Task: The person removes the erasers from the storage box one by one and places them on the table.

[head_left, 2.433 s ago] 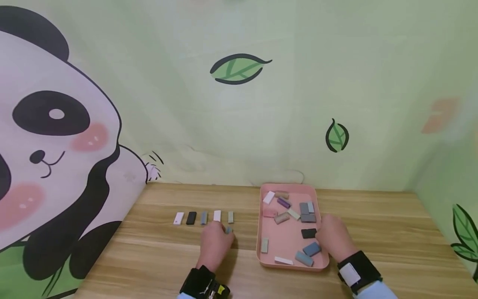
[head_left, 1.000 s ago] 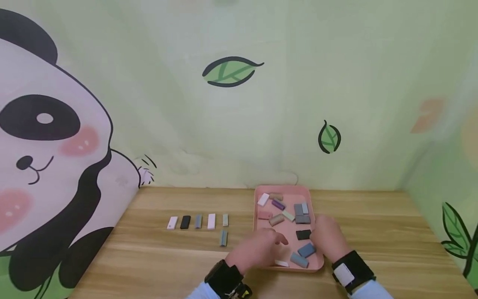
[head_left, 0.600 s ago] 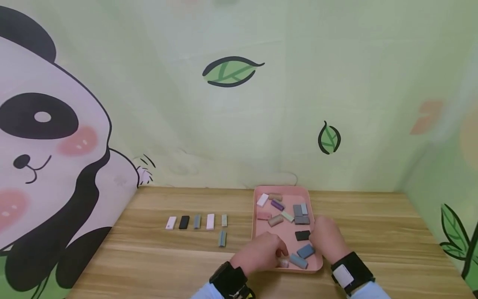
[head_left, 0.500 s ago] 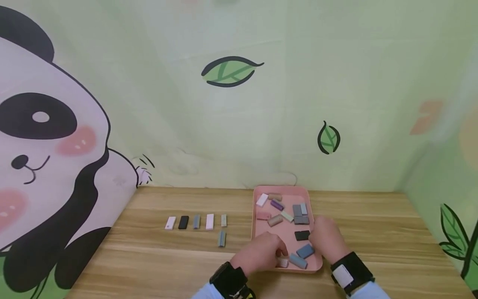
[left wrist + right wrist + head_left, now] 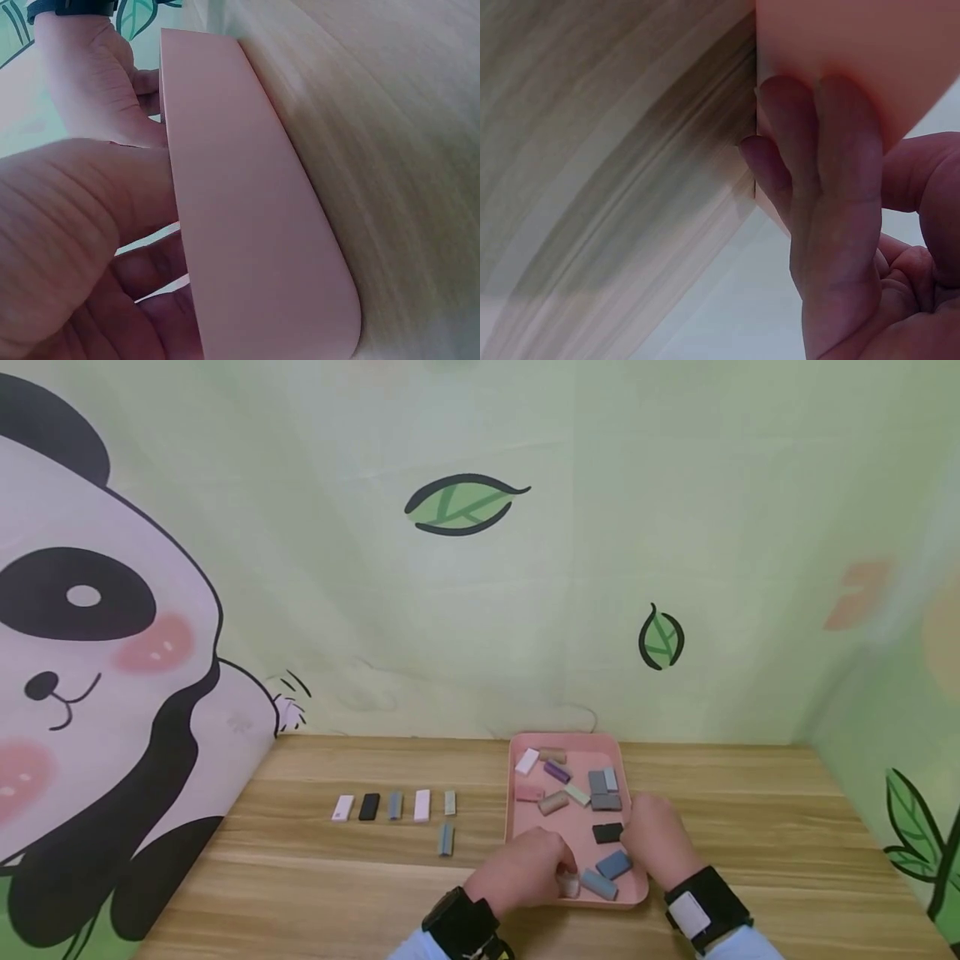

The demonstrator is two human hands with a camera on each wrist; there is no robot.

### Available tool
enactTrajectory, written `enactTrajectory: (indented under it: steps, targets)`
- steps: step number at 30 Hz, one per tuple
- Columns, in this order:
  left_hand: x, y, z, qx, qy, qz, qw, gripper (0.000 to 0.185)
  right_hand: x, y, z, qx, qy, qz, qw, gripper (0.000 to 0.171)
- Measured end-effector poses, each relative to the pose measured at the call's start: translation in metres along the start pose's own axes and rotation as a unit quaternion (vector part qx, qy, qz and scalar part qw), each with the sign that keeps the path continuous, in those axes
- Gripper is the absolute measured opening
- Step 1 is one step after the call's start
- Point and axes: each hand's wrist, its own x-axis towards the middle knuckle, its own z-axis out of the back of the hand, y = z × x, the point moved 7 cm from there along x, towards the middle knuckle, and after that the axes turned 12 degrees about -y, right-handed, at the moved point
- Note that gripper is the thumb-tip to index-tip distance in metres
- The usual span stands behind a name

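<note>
Pink tray (image 5: 516,827) sits braced by my right hand (image 5: 660,847), fingers curled over its rim. My left hand (image 5: 525,872) pinches a pale block (image 5: 568,885) inside, lifting it free.

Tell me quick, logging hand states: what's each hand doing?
Left hand: pinches a pale block in the tray.
Right hand: grips the tray's right edge.

We see open tabletop (image 5: 750,827) right of the pink tray (image 5: 517,760), & a wide bare strip along the near edge, left. The row of small blocks (image 5: 393,806) plus one loose blue-grey block (image 5: 446,838) block the mid-left. Tray's crowded w/ blocks; both hands fill its near end; backdrop wall (image 5: 480,610) closes the far side
</note>
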Motion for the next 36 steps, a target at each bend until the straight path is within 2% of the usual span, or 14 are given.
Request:
enactTrajectory:
  steps: [6,12,20,23,25,28,31,33,36]
  targets:
    - [0.000,-0.001,0.000,0.005,-0.002,-0.002,1.0000,0.007,0.000,0.000,0.000,0.001,0.000,-0.001,1.000,0.019]
    - [-0.002,0.000,0.000,0.005,-0.012,0.013,0.9998,0.007,-0.001,0.001,0.001,-0.001,0.003,-0.004,1.000,0.019]
    - [0.001,0.002,-0.002,0.012,-0.013,0.009,0.9998,0.008,-0.002,0.002,0.002,-0.001,0.002,-0.004,1.000,0.018]
    - [0.001,0.006,0.005,-0.019,-0.026,0.007,0.9994,0.011,-0.003,0.002,0.002,0.001,0.004,-0.005,1.000,0.018]
    - [0.000,0.012,0.017,-0.051,-0.045,0.017,0.9976,0.013,-0.003,0.002,0.003,0.002,0.005,-0.004,1.000,0.018]
    - [-0.006,0.025,0.040,-0.089,-0.082,0.056,0.9911,0.011,-0.003,0.002,0.002,0.000,0.006,-0.002,1.000,0.017]
    - [-0.017,0.045,0.067,-0.090,-0.146,0.103,0.9797,0.010,-0.003,0.002,0.001,-0.004,0.007,-0.001,1.000,0.018]
    - [-0.025,0.061,0.084,-0.083,-0.199,0.128,0.9681,0.013,-0.004,0.002,0.002,-0.006,0.008,0.002,1.000,0.018]
    - [-0.041,0.086,0.108,-0.085,-0.277,0.177,0.9407,0.019,-0.003,0.003,0.004,-0.005,0.008,0.004,1.000,0.017]
